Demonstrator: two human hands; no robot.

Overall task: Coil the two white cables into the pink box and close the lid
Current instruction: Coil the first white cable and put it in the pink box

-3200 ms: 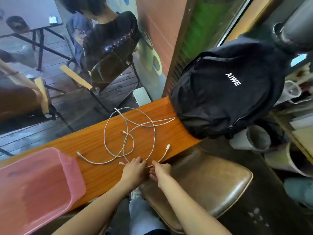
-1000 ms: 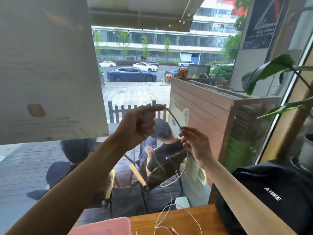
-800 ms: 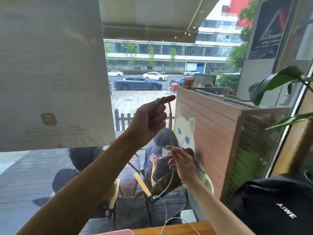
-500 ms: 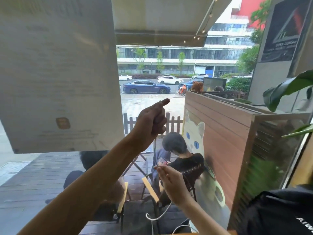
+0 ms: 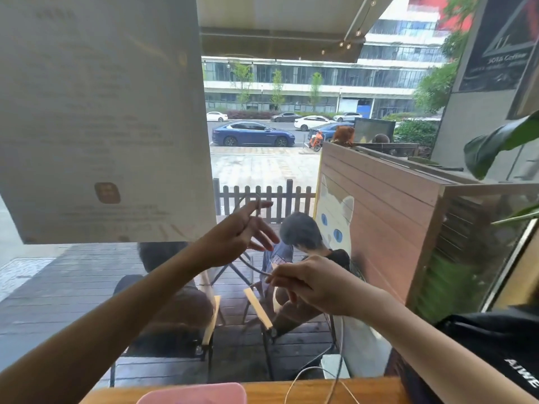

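While aloft, one cable (image 5: 250,267) between two hands (image 5: 233,242) (image 5: 315,284)

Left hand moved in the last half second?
Yes. The left hand, holding the white cable, has dropped: its index fingertip was above the top of the picket fence and now lies below it.

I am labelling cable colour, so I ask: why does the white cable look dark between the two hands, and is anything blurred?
Head view: outdoor daylight backlights the scene, so the cable is a dark silhouette between the left hand and right hand, yet white by the table; the left fingers and the right-edge greenery are smeared by motion.
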